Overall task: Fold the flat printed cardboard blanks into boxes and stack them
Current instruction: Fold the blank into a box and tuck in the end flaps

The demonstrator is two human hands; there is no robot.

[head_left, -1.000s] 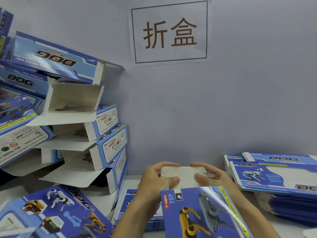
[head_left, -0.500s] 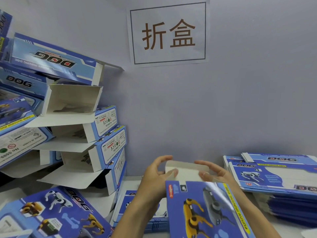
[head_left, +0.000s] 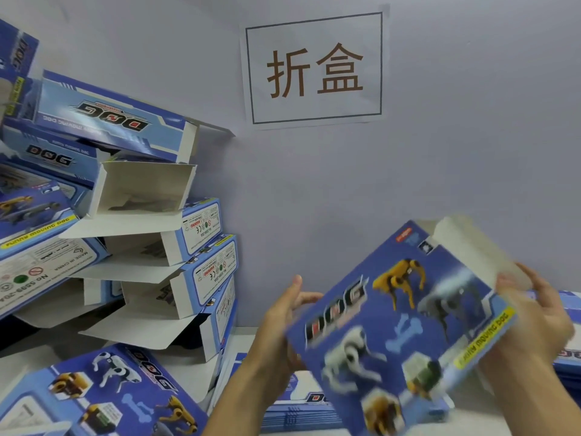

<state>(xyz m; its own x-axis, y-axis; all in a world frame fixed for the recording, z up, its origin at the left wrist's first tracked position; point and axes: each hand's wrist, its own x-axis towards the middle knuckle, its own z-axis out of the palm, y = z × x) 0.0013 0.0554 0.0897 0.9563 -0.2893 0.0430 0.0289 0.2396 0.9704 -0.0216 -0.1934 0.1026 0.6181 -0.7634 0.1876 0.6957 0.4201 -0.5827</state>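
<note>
I hold a blue printed dog box (head_left: 399,322) up in front of me, tilted, its picture face toward the camera and blurred by motion. A white end flap (head_left: 465,243) stands open at its upper right corner. My left hand (head_left: 283,325) grips the box's left edge with fingers behind it. My right hand (head_left: 534,316) grips the right edge near the flap. Folded boxes (head_left: 151,215) with open white flaps are stacked high at the left. Flat blanks (head_left: 301,407) lie on the table under my arms.
A grey wall carries a paper sign (head_left: 314,67) with two brown characters. Another folded box (head_left: 103,394) lies face up at the lower left. More flat blanks (head_left: 569,360) sit at the right edge, mostly hidden behind my right hand.
The box was low with both hands pressing its white end flap; now it is lifted, turned and tilted to the right, with my hands moved out to its two side edges.
</note>
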